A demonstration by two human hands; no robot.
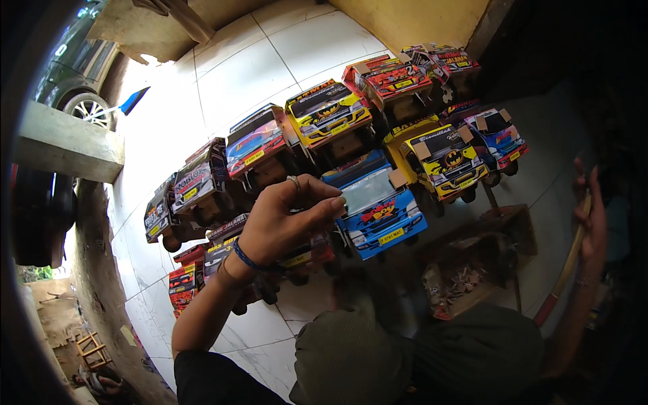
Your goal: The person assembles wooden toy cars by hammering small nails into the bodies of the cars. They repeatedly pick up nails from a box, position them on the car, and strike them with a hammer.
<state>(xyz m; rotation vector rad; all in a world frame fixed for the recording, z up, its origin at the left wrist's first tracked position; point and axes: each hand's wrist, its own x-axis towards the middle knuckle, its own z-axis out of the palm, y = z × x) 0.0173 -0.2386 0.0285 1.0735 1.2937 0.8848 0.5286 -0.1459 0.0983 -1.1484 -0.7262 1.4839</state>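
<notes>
My left hand (290,212), wearing a ring and a blue braided bracelet, is pinched closed at the left edge of the windscreen of a blue toy truck (388,219). What its fingertips hold, if anything, is too small to make out. A brown cardboard flap (397,178) sticks out at the right of that windscreen. On the right, in shadow, my right hand (590,229) is closed around a thin wooden stick (570,263) with a red lower end. Beside the blue truck stands a yellow-and-black toy truck (445,162) with two cardboard flaps. A multicoloured toy truck (498,138) is further right.
Behind stands a row of toy trucks, including a yellow one (331,115) and a red one (391,81). More trucks (185,287) sit left of my forearm on white tiles (236,61). A box of scraps (520,233) lies near my knees (354,351).
</notes>
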